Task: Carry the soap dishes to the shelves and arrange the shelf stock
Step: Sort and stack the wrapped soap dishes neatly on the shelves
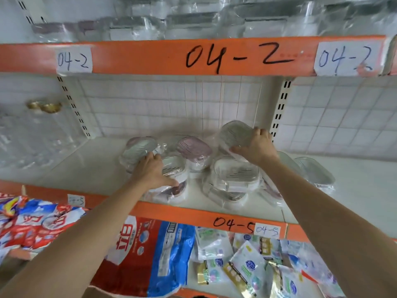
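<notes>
Several plastic-wrapped soap dishes lie in a loose pile on the white middle shelf (90,166). My right hand (255,147) grips a grey wrapped soap dish (234,134), tilted up on edge above a white one (234,175). My left hand (152,171) rests over a white dish (174,166), its fingertips touching a clear-wrapped dish (139,149) at the pile's left. A pink dish (193,147) sits between the two hands. More wrapped dishes (315,171) lie to the right, behind my right forearm.
The orange shelf beam (150,57) marked 04-2 runs overhead, with wrapped stock above it. A lower orange beam (234,222) marked 04-5 edges the shelf. Below it lie red and blue detergent bags (150,250) and small sachets (247,261). A slotted upright (279,108) stands behind my right hand.
</notes>
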{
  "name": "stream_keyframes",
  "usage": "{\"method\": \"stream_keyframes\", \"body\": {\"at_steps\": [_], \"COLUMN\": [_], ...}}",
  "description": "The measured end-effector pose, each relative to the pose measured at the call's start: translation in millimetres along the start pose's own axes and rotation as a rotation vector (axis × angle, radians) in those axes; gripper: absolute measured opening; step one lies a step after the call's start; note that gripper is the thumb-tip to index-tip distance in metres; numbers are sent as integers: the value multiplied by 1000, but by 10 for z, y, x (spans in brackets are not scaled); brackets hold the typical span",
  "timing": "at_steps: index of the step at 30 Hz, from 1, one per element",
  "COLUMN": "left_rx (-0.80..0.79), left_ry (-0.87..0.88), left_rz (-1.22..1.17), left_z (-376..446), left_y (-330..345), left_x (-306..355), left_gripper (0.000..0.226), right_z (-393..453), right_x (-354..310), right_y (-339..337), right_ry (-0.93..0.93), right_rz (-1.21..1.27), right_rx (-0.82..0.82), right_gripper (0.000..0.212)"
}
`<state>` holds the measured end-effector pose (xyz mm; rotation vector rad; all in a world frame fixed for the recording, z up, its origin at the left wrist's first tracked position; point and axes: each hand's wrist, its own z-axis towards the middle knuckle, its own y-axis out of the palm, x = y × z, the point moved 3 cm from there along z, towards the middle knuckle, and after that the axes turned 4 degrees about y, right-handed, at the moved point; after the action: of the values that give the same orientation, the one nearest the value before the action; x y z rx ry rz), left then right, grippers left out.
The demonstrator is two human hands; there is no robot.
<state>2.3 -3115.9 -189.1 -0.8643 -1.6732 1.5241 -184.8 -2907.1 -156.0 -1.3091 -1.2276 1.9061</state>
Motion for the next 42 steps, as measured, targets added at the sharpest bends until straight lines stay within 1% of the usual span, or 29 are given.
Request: {"method": "stream_keyframes", "body": {"at_steps": [3,6,10,14,16,20,23,26,29,31,34,36,38,42], "left_rx": [-15,-46,-69,-72,-66,-21,52,84,60,-1,-144,-237,-294,-309], "left_ry": [15,32,18,3,0,26,106,184,244,275,308,325,325,325], "left_rz": [7,37,45,65,75,97,133,116,48,33,33,59,76,25], "left_z": [113,167,184,178,159,112,36,-83,-223,-352,-553,-670,-804,-1169], "left_y": [7,-1,-9,-3,-8,-13,-58,-131,-197,-262,-414,-559,-722,-1089], "left_x": [-24,-19,-1,22,31,21,79,169,187,195,219,227,228,220], "left_gripper": [114,114,111,107,107,110,105,91,79,69,54,40,27,39], "right_z": [201,355,446,400,329,109,-91,-297,-545,-714,-960,-1129,-1296,-1632], "right_x": [-15,-44,-36,-52,-90,-187,-255,-318,-417,-502,-655,-761,-871,-1097], "right_y": [80,107,233,235,168,59,40,64,29,-50,-225,-360,-520,-827], "right_ry": [15,20,38,33,-7,-172,-277,-327,-371,-398,-433,-448,-469,-496], "right_rz": [-5,-53,-147,-127,-136,-233,-291,-317,-373,-404,-427,-418,-414,-379], "right_rx": [8,13,-124,-117,-81,6,20,-79,-202,-264,-392,-468,-505,-561], "right_gripper": [104,103,107,109,104,82,68,60,62,61,55,56,55,51]}}
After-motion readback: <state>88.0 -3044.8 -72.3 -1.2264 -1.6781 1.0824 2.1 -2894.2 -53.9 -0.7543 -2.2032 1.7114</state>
